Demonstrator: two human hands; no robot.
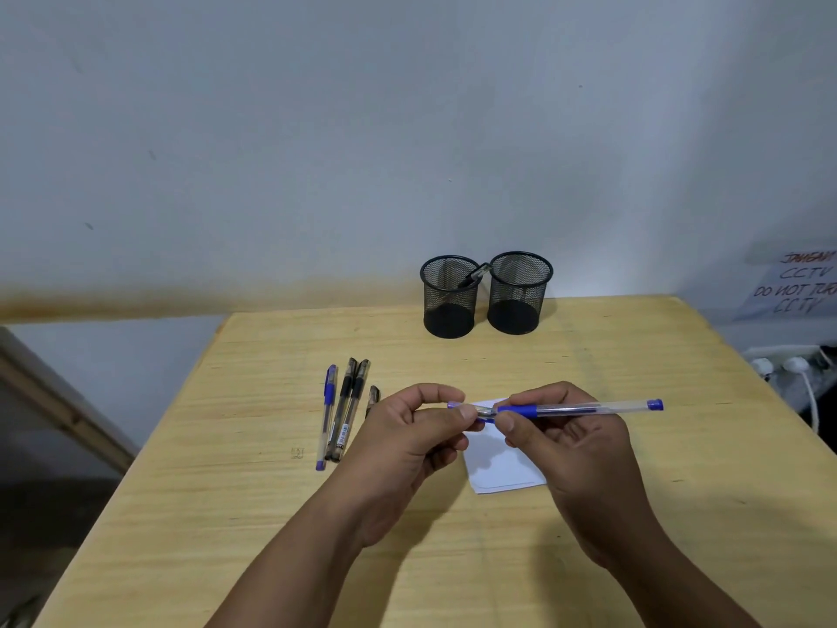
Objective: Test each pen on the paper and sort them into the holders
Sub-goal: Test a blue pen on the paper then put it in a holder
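Both hands hold a clear blue pen (589, 407) level above the white paper (502, 469). My right hand (566, 446) pinches its blue grip. My left hand (412, 432) pinches the blue cap (457, 405) at the pen's left end. Left of the hands lie loose pens on the table: a blue pen (327, 417), two black pens (348, 410) side by side, and another black pen (372, 397) partly hidden by my left hand. Two black mesh holders stand at the back. The left holder (448, 296) has one dark pen in it; the right holder (520, 292) looks empty.
The wooden table (226, 469) stands close to a grey wall. A power strip with white plugs (788, 362) sits off the table's right edge. Above it hangs a handwritten paper notice (797, 283).
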